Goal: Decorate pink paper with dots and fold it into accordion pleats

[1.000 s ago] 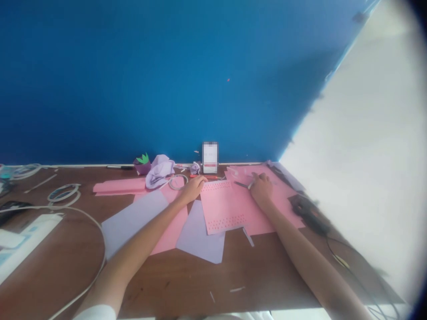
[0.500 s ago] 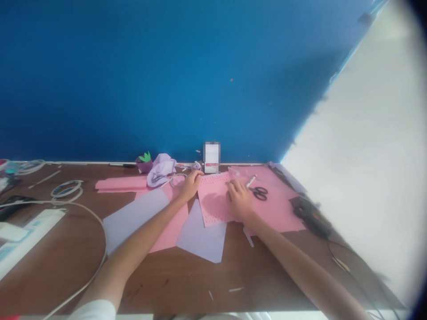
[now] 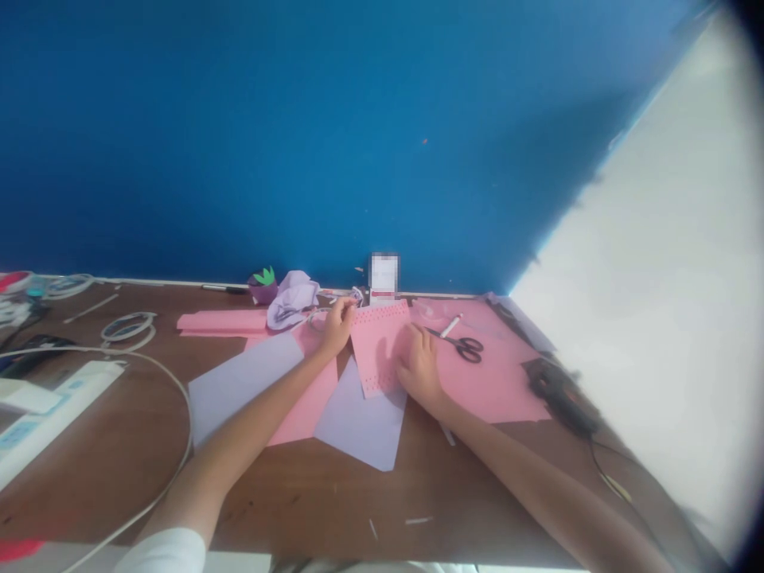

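A pink sheet with rows of small holes (image 3: 377, 344) is tilted up off the brown table between my hands. My left hand (image 3: 335, 326) pinches its upper left edge. My right hand (image 3: 418, 364) is curled on its lower right side, fingers closed on the sheet. Black-handled scissors (image 3: 463, 344) and a white marker (image 3: 450, 325) lie on a larger pink sheet (image 3: 498, 382) just right of my right hand, not touched.
Lilac sheets (image 3: 242, 383) and pink paper (image 3: 220, 321) lie to the left. Crumpled lilac paper (image 3: 291, 298), a purple paper pot (image 3: 263, 285), tape rolls (image 3: 126, 328) and a white cable (image 3: 173, 390) are near. A black glue gun (image 3: 555, 390) sits at right; blue wall behind.
My right hand left the scissors on the big pink sheet and moved left onto the punched sheet. Both hands have lifted that sheet and turned it upright.
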### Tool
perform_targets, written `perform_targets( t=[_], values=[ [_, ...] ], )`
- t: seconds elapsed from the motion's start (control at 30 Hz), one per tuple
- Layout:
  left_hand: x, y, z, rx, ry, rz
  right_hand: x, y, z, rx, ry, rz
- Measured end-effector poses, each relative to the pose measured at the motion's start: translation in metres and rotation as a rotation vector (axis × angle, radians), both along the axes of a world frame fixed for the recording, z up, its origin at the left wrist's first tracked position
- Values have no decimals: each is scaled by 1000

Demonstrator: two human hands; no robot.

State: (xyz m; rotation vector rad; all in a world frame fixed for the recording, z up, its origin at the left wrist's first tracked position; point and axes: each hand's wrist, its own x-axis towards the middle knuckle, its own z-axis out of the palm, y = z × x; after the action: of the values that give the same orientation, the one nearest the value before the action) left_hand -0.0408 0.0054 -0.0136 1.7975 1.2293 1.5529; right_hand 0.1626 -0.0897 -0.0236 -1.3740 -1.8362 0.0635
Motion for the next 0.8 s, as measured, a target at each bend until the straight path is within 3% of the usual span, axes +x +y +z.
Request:
perform_targets(
  t=[0.2,0.37,0.53,0.7,0.8],
  values=[
    [-2,7,-4,-38,-108,12,8,10,-10,-198,360,-5],
    [-3,4,0,-99,-209,-43,11,7,-1,-286,620,87],
    [-6,-4,6,-142,-297,-159,11,8,10,-278,721,83],
    [-4,-12,9,-253,-280,-385,13,10,20,-288,842,39],
    [-3,-11,9,-281,-334,-436,17,15,22,-243,880,66]
  ],
)
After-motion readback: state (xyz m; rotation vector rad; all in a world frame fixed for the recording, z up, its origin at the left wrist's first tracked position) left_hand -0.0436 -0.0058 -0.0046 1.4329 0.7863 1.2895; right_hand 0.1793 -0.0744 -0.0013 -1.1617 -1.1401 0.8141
